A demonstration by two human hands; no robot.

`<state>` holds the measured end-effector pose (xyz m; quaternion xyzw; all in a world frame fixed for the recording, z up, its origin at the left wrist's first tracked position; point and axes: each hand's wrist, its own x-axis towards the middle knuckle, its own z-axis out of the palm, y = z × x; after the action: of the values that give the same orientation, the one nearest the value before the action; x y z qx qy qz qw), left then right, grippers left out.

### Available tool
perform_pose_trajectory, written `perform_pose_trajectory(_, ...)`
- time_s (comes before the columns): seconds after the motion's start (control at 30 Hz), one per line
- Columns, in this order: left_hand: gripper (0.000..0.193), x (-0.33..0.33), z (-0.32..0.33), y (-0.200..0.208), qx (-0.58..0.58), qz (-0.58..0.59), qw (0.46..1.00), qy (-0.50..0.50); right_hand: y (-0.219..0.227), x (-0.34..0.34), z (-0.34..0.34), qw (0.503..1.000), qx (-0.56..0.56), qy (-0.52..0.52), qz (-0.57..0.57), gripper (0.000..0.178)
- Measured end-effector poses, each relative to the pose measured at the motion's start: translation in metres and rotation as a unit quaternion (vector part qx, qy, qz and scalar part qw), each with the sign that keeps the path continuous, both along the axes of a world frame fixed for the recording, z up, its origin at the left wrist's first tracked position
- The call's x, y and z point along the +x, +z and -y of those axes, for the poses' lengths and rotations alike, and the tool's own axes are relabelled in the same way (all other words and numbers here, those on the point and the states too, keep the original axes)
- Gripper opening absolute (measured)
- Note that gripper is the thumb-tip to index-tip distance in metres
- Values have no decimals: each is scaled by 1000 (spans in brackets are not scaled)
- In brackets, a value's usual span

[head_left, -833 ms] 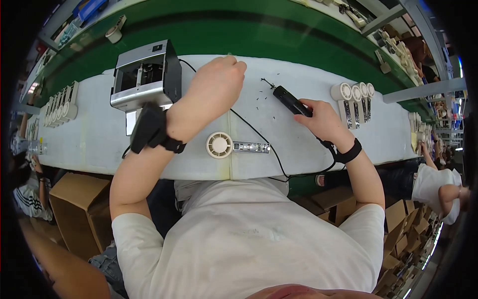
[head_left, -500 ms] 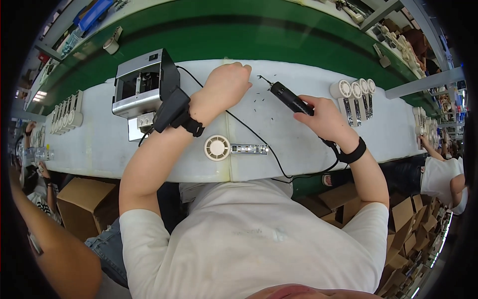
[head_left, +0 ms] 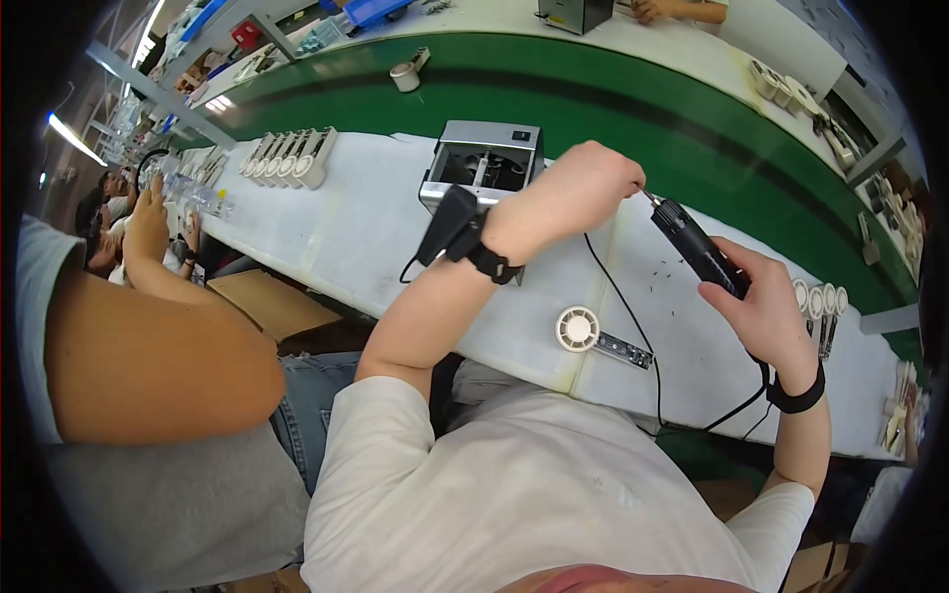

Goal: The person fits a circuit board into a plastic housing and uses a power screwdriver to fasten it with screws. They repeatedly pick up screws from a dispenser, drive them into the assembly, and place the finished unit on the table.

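Note:
My right hand is wrapped round a black electric screwdriver, its bit pointing up and to the left. My left hand is closed, its fingertips pinched at the bit's tip; what lies between them is too small to make out. Nearer to me on the white table lies a small handheld fan with a round cream head, its handle showing an exposed circuit board. Several tiny dark screws are scattered on the tabletop below the screwdriver. Behind my left forearm stands a silver and black screw feeder.
Rows of similar fans stand at the left and right of the table. A black cable runs across the top. A green partition rises behind. Close on my left sits a co-worker.
The view has swung left, so the table appears shifted to the right. My left fingertips have come to the screwdriver's tip, which stood apart from them before. The fan still lies on the table.

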<state>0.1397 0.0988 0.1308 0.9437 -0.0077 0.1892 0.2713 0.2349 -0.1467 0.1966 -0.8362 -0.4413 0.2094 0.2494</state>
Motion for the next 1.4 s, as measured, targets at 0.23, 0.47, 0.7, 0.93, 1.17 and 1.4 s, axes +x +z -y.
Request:
perform_pose_trajectory(0.23, 16, -52, -51, 33, 70, 36, 979, 190, -13, 10, 7, 999, 25, 23, -2, 45)
perform_pose_trajectory(0.47, 14, -64, -74, -11, 16, 34, 964, 264, -92, 62, 39, 985, -118, -126, 5, 46)
perform_pose_trajectory(0.7, 15, -76, -62, -4, -2, -67, 950, 305, -102, 66, 54, 985, -130, -116, -4, 42)
perform_pose_trajectory(0.93, 18, -74, -54, 1, 36, -60, 937, 342, -91, 44, 63, 985, -147, -88, -31, 43)
perform_pose_trajectory(1.17, 19, -66, -12, 19, 81, 81, 942, 314, -80, 19, 73, 987, -146, -58, -45, 46)
perform_pose_trajectory(1.4, 22, -51, 19, 13, 50, 28, 987, 147, -60, 8, 72, 995, -95, -28, -23, 44)
